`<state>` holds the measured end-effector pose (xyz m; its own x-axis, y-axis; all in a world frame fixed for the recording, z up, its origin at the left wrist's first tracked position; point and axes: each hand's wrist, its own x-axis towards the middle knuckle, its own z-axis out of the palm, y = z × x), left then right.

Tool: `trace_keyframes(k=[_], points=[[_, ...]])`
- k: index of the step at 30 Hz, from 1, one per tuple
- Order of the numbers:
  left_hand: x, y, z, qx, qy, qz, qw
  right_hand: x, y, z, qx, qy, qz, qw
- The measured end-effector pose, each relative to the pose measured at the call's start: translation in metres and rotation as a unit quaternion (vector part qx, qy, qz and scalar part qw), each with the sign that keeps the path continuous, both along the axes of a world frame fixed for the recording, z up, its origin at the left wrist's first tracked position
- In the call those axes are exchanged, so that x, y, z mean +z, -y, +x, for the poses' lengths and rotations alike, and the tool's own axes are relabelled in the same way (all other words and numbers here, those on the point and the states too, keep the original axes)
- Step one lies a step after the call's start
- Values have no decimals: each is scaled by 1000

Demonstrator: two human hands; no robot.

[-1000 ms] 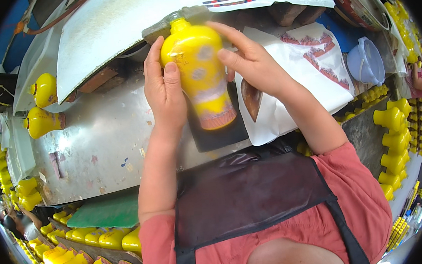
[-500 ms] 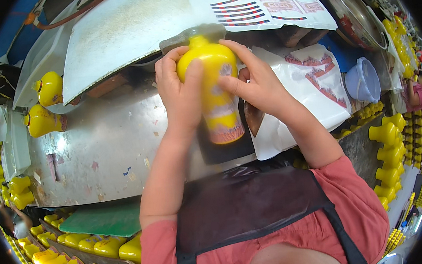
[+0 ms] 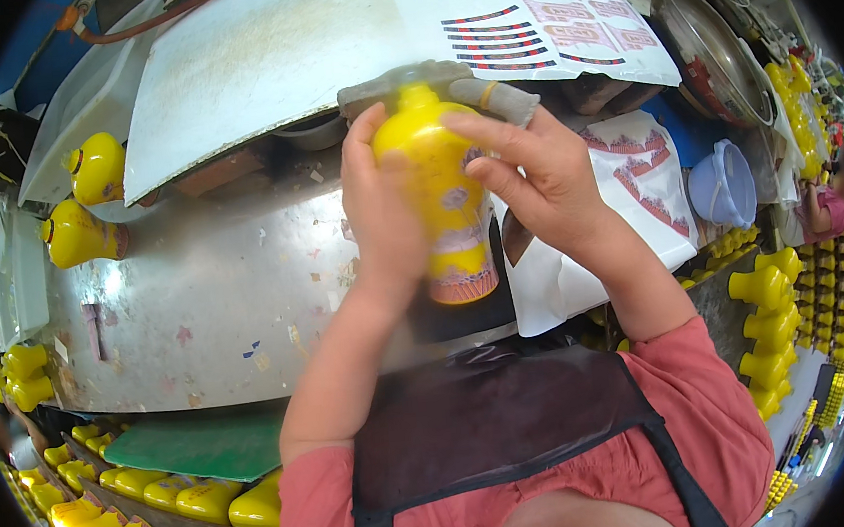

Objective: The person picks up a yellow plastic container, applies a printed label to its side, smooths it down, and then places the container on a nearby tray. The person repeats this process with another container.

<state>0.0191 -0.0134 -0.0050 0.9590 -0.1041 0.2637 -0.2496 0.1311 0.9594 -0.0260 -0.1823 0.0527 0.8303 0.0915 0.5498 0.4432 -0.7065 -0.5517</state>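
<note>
A glossy yellow vase (image 3: 439, 230) with pink-purple decals lies in front of me, its neck away from me and its patterned foot toward me. My left hand (image 3: 377, 202), smeared by motion, wraps its left side. On the right shoulder of the vase, my right hand (image 3: 545, 177) rests with index finger and thumb against the surface, near a flower decal. A grey cover (image 3: 495, 99) with a yellow band appears to sit on one of its fingers. Beyond the neck is a grey cloth-like pad (image 3: 362, 96). Underneath the foot lies a black mat (image 3: 437, 324).
White sheets with decals (image 3: 532, 28) lie on the far board (image 3: 254, 67). Decal paper (image 3: 555, 287) spreads right of the vase, beside a pale blue bucket (image 3: 721, 177). Two yellow vases (image 3: 88, 232) stand at left. Rows of yellow vases (image 3: 207, 498) and a green board (image 3: 197, 444) border the metal table (image 3: 213, 282).
My left thumb has moved off the vase's front to its left side. My right index finger has come from near the neck onto the shoulder. The grey finger cover now shows.
</note>
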Motion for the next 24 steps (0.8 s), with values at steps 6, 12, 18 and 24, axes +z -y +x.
trace_keyframes(k=[6,12,18,24], points=[[-6,3,-2,6,5,55,998,2,-3,9,14,-1,-138,990],[-10,3,-2,-1,17,38,999,8,-4,12,15,-1,-171,985],[-14,-1,-4,0,51,79,996,8,-5,12,9,-9,-179,984],[-16,-11,-2,-22,103,132,986,14,-5,12,27,-39,-158,986]])
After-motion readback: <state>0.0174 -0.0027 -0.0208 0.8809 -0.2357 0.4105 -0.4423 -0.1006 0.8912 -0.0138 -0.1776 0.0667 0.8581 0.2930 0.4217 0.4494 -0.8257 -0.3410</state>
